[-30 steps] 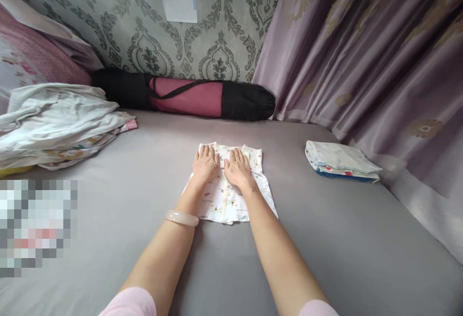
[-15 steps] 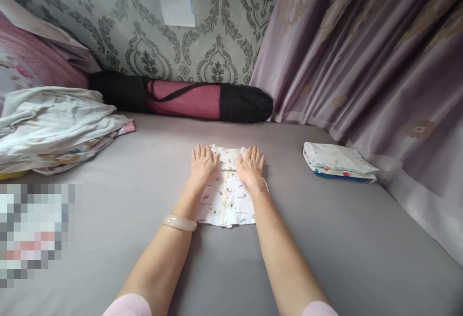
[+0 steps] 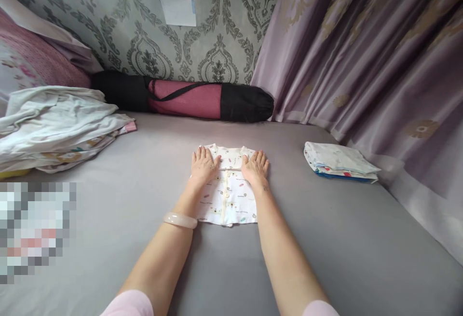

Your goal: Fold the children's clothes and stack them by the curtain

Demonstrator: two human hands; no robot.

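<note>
A small white baby shirt [image 3: 240,200] with tiny coloured prints and a cream button strip down its middle lies flat on the grey bed sheet [image 3: 152,161]. My left hand [image 3: 205,165] presses palm down on its upper left part, fingers stretched away from me. On the upper right part lies my right hand [image 3: 256,168], also flat, with its fingers slightly spread. The collar edge shows between the two hands. Parts of the shirt's sides are hidden under my hands and forearms. A pale bangle [image 3: 180,220] circles my left wrist.
Loose white clothes [image 3: 61,118] form a heap at the left. Folded clothes [image 3: 340,160] are stacked at the right, near the purple curtain [image 3: 325,55]. Against the patterned wall rests a long black and pink bag [image 3: 188,100]. A blurred-out patch covers the lower left.
My right hand has slid slightly to the right across the shirt. My left hand stays nearly where it was, still flat on the cloth.
</note>
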